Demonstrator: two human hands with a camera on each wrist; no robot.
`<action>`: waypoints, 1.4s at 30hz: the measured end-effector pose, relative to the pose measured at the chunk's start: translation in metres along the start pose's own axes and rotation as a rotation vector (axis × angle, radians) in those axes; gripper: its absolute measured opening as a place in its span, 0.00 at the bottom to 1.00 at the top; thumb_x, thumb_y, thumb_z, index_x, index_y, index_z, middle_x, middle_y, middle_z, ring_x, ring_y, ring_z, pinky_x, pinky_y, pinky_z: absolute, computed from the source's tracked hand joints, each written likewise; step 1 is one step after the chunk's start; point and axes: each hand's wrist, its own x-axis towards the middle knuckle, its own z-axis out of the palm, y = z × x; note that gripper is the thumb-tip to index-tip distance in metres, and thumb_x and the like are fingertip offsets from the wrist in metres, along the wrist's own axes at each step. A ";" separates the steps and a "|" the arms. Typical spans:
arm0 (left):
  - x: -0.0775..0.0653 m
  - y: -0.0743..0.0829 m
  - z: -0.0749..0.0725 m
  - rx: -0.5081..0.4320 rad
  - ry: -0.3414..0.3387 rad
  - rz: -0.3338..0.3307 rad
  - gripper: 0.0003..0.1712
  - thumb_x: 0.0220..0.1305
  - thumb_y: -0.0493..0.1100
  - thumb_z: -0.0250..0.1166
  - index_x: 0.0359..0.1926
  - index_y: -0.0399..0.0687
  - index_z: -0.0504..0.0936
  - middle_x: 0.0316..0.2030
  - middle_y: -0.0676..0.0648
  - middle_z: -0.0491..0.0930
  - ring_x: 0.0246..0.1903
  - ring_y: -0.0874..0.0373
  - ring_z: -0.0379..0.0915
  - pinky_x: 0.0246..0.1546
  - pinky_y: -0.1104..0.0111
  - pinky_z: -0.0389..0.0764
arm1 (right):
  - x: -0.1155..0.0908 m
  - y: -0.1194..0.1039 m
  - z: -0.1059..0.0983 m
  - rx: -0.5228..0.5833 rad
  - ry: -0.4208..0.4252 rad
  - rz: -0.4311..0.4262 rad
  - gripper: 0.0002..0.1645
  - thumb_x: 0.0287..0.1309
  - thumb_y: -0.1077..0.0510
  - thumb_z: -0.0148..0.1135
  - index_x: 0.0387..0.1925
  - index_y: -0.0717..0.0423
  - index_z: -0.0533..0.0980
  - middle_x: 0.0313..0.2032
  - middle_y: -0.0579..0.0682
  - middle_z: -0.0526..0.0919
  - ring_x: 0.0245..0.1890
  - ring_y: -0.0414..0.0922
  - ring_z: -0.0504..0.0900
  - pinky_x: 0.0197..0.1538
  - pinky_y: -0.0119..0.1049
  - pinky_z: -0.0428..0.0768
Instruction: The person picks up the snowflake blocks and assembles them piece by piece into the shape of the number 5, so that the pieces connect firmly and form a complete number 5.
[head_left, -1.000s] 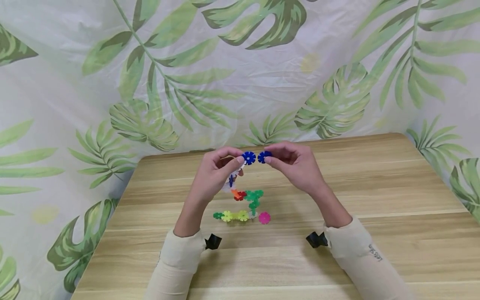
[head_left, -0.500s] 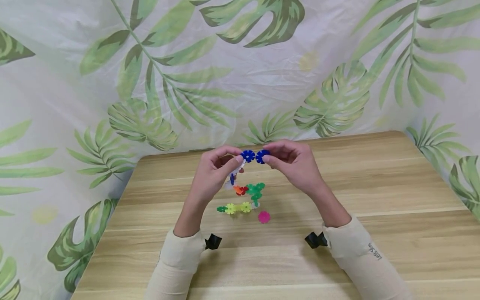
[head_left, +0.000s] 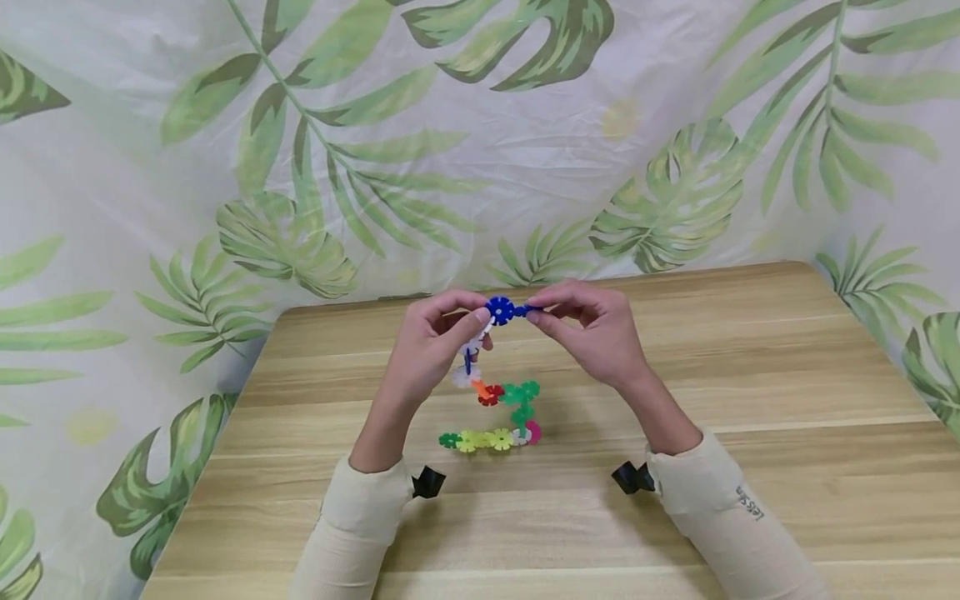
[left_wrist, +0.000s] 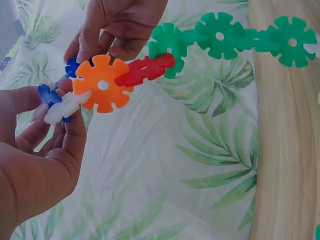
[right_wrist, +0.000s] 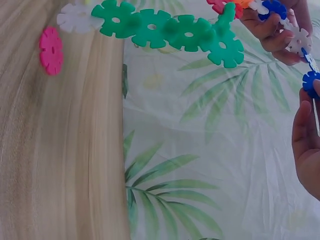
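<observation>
Between thumb and fingers, my left hand point(head_left: 431, 346) grips the upper end of a chain of plastic snowflake discs, by a blue disc point(head_left: 500, 311). My right hand point(head_left: 596, 333) pinches another blue snowflake disc point(head_left: 531, 309), turned edge-on, its rim right at the first one's slots. Below the left hand the chain hangs through white and blue discs, an orange disc point(left_wrist: 102, 84), a red disc point(left_wrist: 145, 70), several green discs point(left_wrist: 220, 36), a white disc point(right_wrist: 79, 18) and yellow discs point(head_left: 483, 440). A green disc point(head_left: 450, 440) ends it. Fingers hide part of the held end.
A loose pink snowflake disc point(right_wrist: 51, 51) lies on the wooden table point(head_left: 750, 375), partly behind the chain in the head view. A leaf-print cloth point(head_left: 525, 167) hangs behind the table's far edge. Black wrist mounts point(head_left: 429, 482) jut from both sleeves.
The right hand's blue disc has come left and turned from face-on to edge-on, closing the gap to the other blue disc. The hanging chain has swayed and now overlaps the pink disc.
</observation>
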 end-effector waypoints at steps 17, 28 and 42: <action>0.000 -0.002 0.006 0.014 -0.047 -0.021 0.09 0.79 0.35 0.62 0.49 0.31 0.85 0.33 0.53 0.87 0.25 0.59 0.84 0.23 0.69 0.82 | 0.004 0.006 0.000 -0.015 -0.062 -0.216 0.15 0.50 0.84 0.73 0.37 0.68 0.88 0.37 0.53 0.93 0.36 0.37 0.89 0.43 0.31 0.88; -0.001 0.001 0.007 0.043 -0.041 -0.011 0.09 0.78 0.34 0.62 0.49 0.31 0.84 0.32 0.54 0.85 0.27 0.60 0.84 0.26 0.70 0.82 | 0.002 0.007 0.004 -0.034 -0.034 -0.200 0.18 0.49 0.85 0.72 0.42 0.71 0.87 0.39 0.57 0.92 0.40 0.37 0.88 0.42 0.30 0.87; 0.000 0.006 0.003 0.053 -0.032 -0.021 0.10 0.78 0.34 0.61 0.51 0.31 0.84 0.33 0.53 0.85 0.28 0.60 0.82 0.25 0.72 0.77 | 0.001 0.008 0.003 -0.051 0.000 -0.152 0.18 0.48 0.85 0.72 0.42 0.74 0.86 0.39 0.49 0.92 0.40 0.37 0.88 0.42 0.29 0.88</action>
